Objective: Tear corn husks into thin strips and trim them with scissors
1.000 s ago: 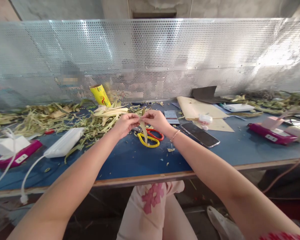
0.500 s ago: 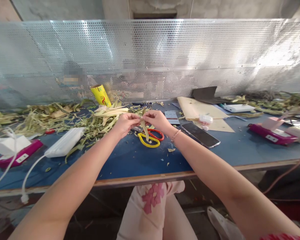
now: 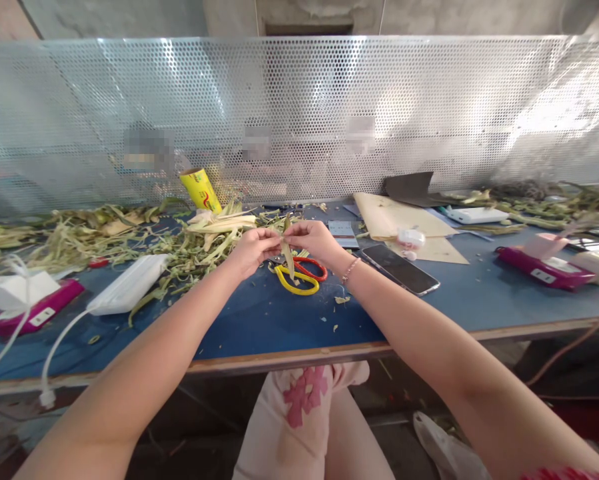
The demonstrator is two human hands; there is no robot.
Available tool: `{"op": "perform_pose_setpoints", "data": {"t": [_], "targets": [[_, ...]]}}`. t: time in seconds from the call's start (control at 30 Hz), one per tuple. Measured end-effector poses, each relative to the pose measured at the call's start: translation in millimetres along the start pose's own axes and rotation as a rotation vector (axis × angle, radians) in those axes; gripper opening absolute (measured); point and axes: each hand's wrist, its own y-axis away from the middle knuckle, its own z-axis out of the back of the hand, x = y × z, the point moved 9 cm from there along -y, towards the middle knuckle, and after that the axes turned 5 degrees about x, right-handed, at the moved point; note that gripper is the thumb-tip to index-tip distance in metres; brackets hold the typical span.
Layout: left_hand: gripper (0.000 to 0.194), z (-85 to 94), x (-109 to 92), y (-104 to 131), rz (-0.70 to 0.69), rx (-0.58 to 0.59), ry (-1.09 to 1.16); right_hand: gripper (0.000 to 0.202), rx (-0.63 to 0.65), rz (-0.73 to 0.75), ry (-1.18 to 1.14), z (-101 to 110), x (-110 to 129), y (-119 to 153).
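Note:
My left hand point(image 3: 253, 251) and my right hand point(image 3: 313, 239) meet at the middle of the table. Fingertips of both are pinched on a pale green dried leaf strip point(image 3: 288, 259), which hangs down between them. Just beneath lie scissors point(image 3: 299, 281) with one yellow and one red handle loop; their blades are mostly hidden by the left fingers and scraps. A heap of dried green and yellowish leaves point(image 3: 199, 247) lies to the left of my left hand. A bracelet is on my right wrist.
Around the blue table point(image 3: 279, 327) are a yellow roll point(image 3: 201, 190), a white power bank point(image 3: 129, 285), a black phone point(image 3: 400, 269), beige paper point(image 3: 394, 219), a white earbud case point(image 3: 411, 239) and magenta sockets point(image 3: 544, 268). A perforated metal screen point(image 3: 299, 100) stands behind.
Both hands stay nearly in place, still pinching the strip. The strip's hanging end has shifted slightly left and up over the scissors.

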Motion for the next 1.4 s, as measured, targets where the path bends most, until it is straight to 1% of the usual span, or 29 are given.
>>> {"op": "perform_pose_setpoints", "data": {"t": [0.17,0.23,0.3,0.4,0.43,0.47,0.5,0.57,0.63,0.67,0.73,0.83,0.97,1.0,1.1,1.17,1.23,1.3,1.4], "targets": [[0.018,1.0,-2.6,1.1,0.012,0.009,-0.151,0.009,0.034,0.083,0.209,-1.1,5.1,-2.5],[0.022,-0.5,-4.2,0.6,-0.011,0.028,-0.224,0.011,0.035,0.132,0.304,-1.8,8.1,-3.0],[0.024,-1.8,-6.8,-0.6,-0.059,0.044,-0.248,0.015,0.025,0.177,0.367,-1.2,13.0,-2.8],[0.023,1.7,-10.2,-3.8,-0.129,0.036,-0.199,0.024,-0.056,0.219,0.522,8.1,26.7,0.2],[0.021,5.8,-10.7,-5.3,-0.141,0.013,-0.176,0.024,-0.107,0.213,0.63,13.5,31.8,2.0],[0.02,10.9,-11.1,-6.8,-0.15,-0.017,-0.157,0.02,-0.137,0.192,0.764,17.2,35.8,3.7],[0.019,17.2,-11.6,-8.1,-0.159,-0.055,-0.136,0.015,-0.105,0.136,0.904,17.0,34.8,4.1],[0.018,29.1,-13.3,-10.3,-0.181,-0.123,-0.102,0.013,0.17,-0.074,1.134,6.3,13.3,6.1],[0.017,37.9,-13.9,-12.1,-0.187,-0.166,-0.08,0.016,0.43,-0.237,1.25,-4.3,-7.8,16.4],[0.016,41.0,-13.8,-12.8,-0.185,-0.181,-0.073,0.019,0.51,-0.27,1.27,-9.4,-13.3,21.3],[0.015,46.0,-13.4,-13.7,-0.177,-0.209,-0.068,0.024,0.554,-0.274,1.304,-16.8,-16.0,26.5],[0.014,53.0,-13.7,-13.7,-0.183,-0.266,-0.07,0.033,0.547,-0.266,1.386,-23.0,-18.0,29.7],[0.013,60.0,-11.8,-13.4,-0.179,-0.323,-0.064,0.044,0.512,-0.277,1.418,-26.9,-26.2,29.9],[0.012,61.0,-10.9,-13.3,-0.172,-0.329,-0.063,0.044,0.496,-0.277,1.426,-27.3,-28.0,29.2],[0.012,63.5,-7.7,-13.0,-0.14,-0.336,-0.03,0.032,0.438,-0.22,1.46,-29.7,-27.0,25.0],[0.012,65.7,-6.9,-12.7,-0.13,-0.336,0.027,0.025,0.421,-0.19,1.465,-30.8,-25.2,22.7],[0.012,69.9,-9.4,-11.8,-0.151,-0.351,0.099,0.024,0.416,-0.186,1.443,-30.1,-24.6,20.6],[0.013,77.6,-13.9,-9.8,-0.191,-0.395,0.179,0.025,0.403,-0.183,1.417,-28.6,-24.1,17.9],[0.015,92.5,-17.7,-5.8,-0.236,-0.495,0.319,0.025,0.363,-0.163,1.398,-26.8,-22.8,13.9]]}}
